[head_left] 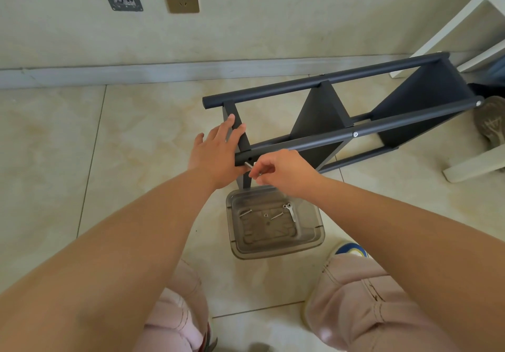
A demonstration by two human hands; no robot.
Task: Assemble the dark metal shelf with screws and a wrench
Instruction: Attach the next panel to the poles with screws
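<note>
Three dark panels on shelf [341, 122]; right hand [281, 171] pinches screw [248, 164].

We note one head-worn wide-angle view, looking steeply down and forward, close over the tiled floor [142, 138] toward the wall [273, 23].

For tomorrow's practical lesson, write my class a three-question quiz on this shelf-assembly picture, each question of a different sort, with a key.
1. True or false: the right hand pinches a screw at the hole in the shelf tube.
2. The wrench lies: A in the clear tray; B on the tiles; C in the left hand.
3. How many loose screws lie in the tray?

Key: 1 true; 2 A; 3 two.
</note>
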